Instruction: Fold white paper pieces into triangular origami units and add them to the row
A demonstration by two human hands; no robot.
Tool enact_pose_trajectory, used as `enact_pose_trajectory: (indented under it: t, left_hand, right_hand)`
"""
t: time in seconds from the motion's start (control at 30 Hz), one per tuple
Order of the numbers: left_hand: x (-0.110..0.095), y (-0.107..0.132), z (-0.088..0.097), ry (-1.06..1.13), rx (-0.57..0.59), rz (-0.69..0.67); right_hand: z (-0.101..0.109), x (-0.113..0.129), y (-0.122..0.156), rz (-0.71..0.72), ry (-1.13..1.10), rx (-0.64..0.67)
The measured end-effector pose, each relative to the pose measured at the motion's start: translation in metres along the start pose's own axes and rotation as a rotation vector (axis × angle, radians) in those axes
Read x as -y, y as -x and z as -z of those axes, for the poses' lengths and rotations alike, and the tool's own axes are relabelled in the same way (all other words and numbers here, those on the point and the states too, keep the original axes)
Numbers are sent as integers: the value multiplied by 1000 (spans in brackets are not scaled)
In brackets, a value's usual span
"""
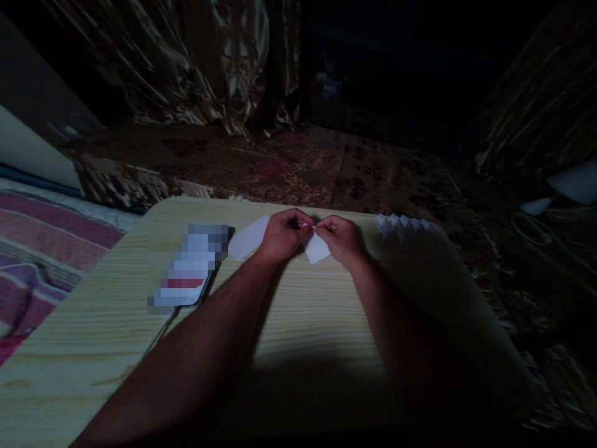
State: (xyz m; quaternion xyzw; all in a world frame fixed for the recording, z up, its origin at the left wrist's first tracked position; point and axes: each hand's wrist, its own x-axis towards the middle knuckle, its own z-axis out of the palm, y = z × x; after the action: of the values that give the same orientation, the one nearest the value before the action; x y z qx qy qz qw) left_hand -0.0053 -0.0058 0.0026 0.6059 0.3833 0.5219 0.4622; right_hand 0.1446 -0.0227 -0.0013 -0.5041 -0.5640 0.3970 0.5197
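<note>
Both my hands meet over the far middle of a pale wooden table point(308, 323). Between them is a small white piece of paper point(318, 251), its pointed lower end showing below the fingers. My left hand point(285, 235) pinches its upper left edge with thumb and fingers. On the other side my right hand point(341, 239) pinches the upper right edge. The fingertips nearly touch and hide the top of the paper. A flat white sheet point(249, 238) lies just left of my left hand, partly covered by it.
A phone point(191, 267), its screen blurred out, lies at the left with a cable point(161, 330). Several small folded paper stars point(403, 224) sit at the table's far right. Striped bedding point(51, 242) is at the left; patterned curtains point(224, 62) hang behind.
</note>
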Motion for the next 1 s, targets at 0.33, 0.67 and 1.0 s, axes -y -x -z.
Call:
enact_pose_trajectory:
  t: [0.33,0.67,1.0]
  left_hand:
    - [0,-1,1,15,21,90]
    - [2,-2,2,67,-29,106]
    - [1,-2,3,47,-10,97]
  right_hand:
    - [3,0,0,52,-42,-29]
    - [3,-1,0,38,-37,-27]
    - [3,1,0,-17,-67,-49]
